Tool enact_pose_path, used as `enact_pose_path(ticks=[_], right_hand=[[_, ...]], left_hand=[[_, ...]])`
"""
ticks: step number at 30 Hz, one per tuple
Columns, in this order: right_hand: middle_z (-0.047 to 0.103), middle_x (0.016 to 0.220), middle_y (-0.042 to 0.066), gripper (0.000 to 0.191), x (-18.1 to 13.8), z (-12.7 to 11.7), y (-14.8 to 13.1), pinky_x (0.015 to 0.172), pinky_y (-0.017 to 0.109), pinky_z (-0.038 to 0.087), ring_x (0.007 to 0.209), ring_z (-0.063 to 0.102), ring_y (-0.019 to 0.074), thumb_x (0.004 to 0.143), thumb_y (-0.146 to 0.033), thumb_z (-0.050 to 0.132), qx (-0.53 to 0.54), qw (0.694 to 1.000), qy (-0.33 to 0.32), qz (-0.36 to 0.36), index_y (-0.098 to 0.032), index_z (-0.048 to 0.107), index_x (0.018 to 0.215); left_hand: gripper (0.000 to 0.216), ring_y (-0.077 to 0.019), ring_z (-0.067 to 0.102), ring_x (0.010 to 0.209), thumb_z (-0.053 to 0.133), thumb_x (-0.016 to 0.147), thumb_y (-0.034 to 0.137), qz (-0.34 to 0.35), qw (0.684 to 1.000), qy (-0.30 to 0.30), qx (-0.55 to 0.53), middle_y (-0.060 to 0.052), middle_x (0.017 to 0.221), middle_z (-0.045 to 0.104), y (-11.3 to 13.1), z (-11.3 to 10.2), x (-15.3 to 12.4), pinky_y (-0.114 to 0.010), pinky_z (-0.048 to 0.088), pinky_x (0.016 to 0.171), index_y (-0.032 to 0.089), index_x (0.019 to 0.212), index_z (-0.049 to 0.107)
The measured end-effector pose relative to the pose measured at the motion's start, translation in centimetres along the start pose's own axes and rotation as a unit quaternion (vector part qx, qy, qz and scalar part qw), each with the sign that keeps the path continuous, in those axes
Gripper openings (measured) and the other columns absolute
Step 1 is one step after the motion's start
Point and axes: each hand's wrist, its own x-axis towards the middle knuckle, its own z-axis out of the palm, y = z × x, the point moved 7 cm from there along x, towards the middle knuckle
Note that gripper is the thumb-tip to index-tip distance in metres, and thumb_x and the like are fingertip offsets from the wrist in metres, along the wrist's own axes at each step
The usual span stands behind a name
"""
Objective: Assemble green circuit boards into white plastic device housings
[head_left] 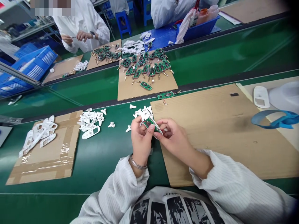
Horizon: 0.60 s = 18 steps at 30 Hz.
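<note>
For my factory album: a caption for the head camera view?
Left hand and right hand hold a green circuit board over a conveyor belt.

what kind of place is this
Probably an electronics assembly line: a green conveyor belt, green circuit boards with brass pins on brown cardboard sheets, and a co-worker in a white smock.

The white smock has fine, ribbed vertical stripes down its left sleeve (121, 189) and right sleeve (235, 182), with loose, gathered cuffs. A thin silver bangle (137, 163) circles the left wrist. The left hand (140, 140) and right hand (175, 138) are bare. Across the chest, a white garment (161, 194) carries a black printed graphic (177, 208) and small lettering.
</note>
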Motion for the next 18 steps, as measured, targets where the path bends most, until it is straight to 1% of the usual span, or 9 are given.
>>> enact_pose_path(ticks=[2, 5, 7, 9, 12, 14, 15, 16, 18], right_hand=[[0.063, 0.079, 0.001, 0.026, -0.2, -0.1, -0.7, 0.061, 0.031, 0.051, 0.064, 0.06, 0.0164, 0.083, -0.029, 0.067, -0.047, 0.998, 0.004, -0.037, -0.024, 0.06, 0.107], [0.065, 0.087, 0.005, 0.026, -0.7, -0.2, -2.0, 0.067, 0.036, 0.054, 0.072, 0.061, 0.0202, 0.084, -0.032, 0.068, -0.104, 0.988, 0.003, -0.115, -0.024, 0.063, 0.108], [0.063, 0.096, 0.008, 0.028, -1.0, -0.1, -2.6, 0.066, 0.035, 0.056, 0.077, 0.062, 0.0206, 0.086, -0.032, 0.067, -0.092, 0.983, -0.018, -0.155, -0.025, 0.063, 0.113], [0.061, 0.104, 0.009, 0.031, -1.1, 0.1, -2.8, 0.063, 0.031, 0.057, 0.08, 0.063, 0.0192, 0.087, -0.03, 0.065, -0.06, 0.982, -0.046, -0.17, -0.025, 0.061, 0.117], [0.062, 0.1, 0.007, 0.028, -0.7, -0.3, -2.9, 0.064, 0.03, 0.055, 0.079, 0.062, 0.0183, 0.089, -0.029, 0.063, -0.034, 0.984, -0.046, -0.167, -0.024, 0.06, 0.116], [0.064, 0.092, 0.006, 0.019, -0.3, -1.0, -3.1, 0.067, 0.032, 0.053, 0.078, 0.062, 0.0186, 0.091, -0.033, 0.06, 0.0, 0.989, -0.031, -0.142, -0.024, 0.061, 0.108], [0.065, 0.087, 0.005, 0.016, -0.3, -1.3, -3.4, 0.067, 0.033, 0.052, 0.076, 0.062, 0.0187, 0.093, -0.036, 0.057, 0.037, 0.991, -0.037, -0.125, -0.024, 0.062, 0.102], [0.065, 0.081, 0.004, 0.018, -0.4, -1.6, -3.9, 0.066, 0.033, 0.05, 0.073, 0.061, 0.0189, 0.095, -0.041, 0.054, 0.088, 0.989, -0.053, -0.109, -0.024, 0.061, 0.094], [0.062, 0.069, 0.002, 0.033, -1.6, -2.2, -5.4, 0.06, 0.034, 0.048, 0.063, 0.059, 0.0194, 0.095, -0.054, 0.047, 0.19, 0.974, -0.097, -0.082, -0.026, 0.056, 0.08]], left_hand=[[0.039, -0.0145, 0.065, 0.088, 0.074, 0.08, 0.034, -0.013, 1.0, -0.012, -0.025, -0.004, 0.106, 0.062, 0.0, 0.0, 0.1, -0.027, 0.052, 0.078, 0.025, 0.112, 0.053], [0.041, -0.0147, 0.064, 0.088, 0.073, 0.08, 0.037, -0.023, 0.999, -0.014, -0.036, -0.004, 0.105, 0.062, 0.1, -0.2, 0.1, -0.027, 0.052, 0.077, 0.026, 0.114, 0.053], [0.042, -0.0147, 0.063, 0.085, 0.073, 0.081, 0.039, -0.038, 0.998, -0.018, -0.039, -0.004, 0.104, 0.063, 0.2, -0.6, 0.2, -0.026, 0.052, 0.072, 0.027, 0.115, 0.052], [0.043, -0.0135, 0.063, 0.077, 0.073, 0.08, 0.039, -0.053, 0.997, -0.022, -0.054, -0.003, 0.102, 0.063, 0.5, -1.3, 0.6, -0.025, 0.051, 0.066, 0.029, 0.116, 0.051], [0.043, -0.0122, 0.061, 0.068, 0.073, 0.079, 0.039, -0.06, 0.994, -0.002, -0.092, -0.001, 0.1, 0.062, 1.3, -3.1, 1.6, -0.026, 0.05, 0.062, 0.033, 0.115, 0.05], [0.04, -0.0108, 0.056, 0.064, 0.073, 0.079, 0.039, -0.079, 0.988, 0.001, -0.134, -0.002, 0.098, 0.059, 1.7, -4.0, 2.2, -0.026, 0.048, 0.058, 0.034, 0.113, 0.053], [0.038, -0.0096, 0.052, 0.062, 0.072, 0.079, 0.038, -0.099, 0.982, -0.008, -0.158, -0.002, 0.096, 0.057, 1.7, -4.1, 2.3, -0.025, 0.046, 0.056, 0.033, 0.113, 0.055], [0.036, -0.0083, 0.046, 0.059, 0.071, 0.08, 0.036, -0.123, 0.975, -0.023, -0.182, -0.003, 0.094, 0.056, 1.7, -4.0, 2.3, -0.023, 0.043, 0.053, 0.032, 0.113, 0.057], [0.035, -0.0069, 0.036, 0.054, 0.067, 0.08, 0.03, -0.17, 0.958, -0.052, -0.223, -0.003, 0.089, 0.053, 1.6, -3.6, 2.0, -0.022, 0.037, 0.047, 0.029, 0.114, 0.06]])
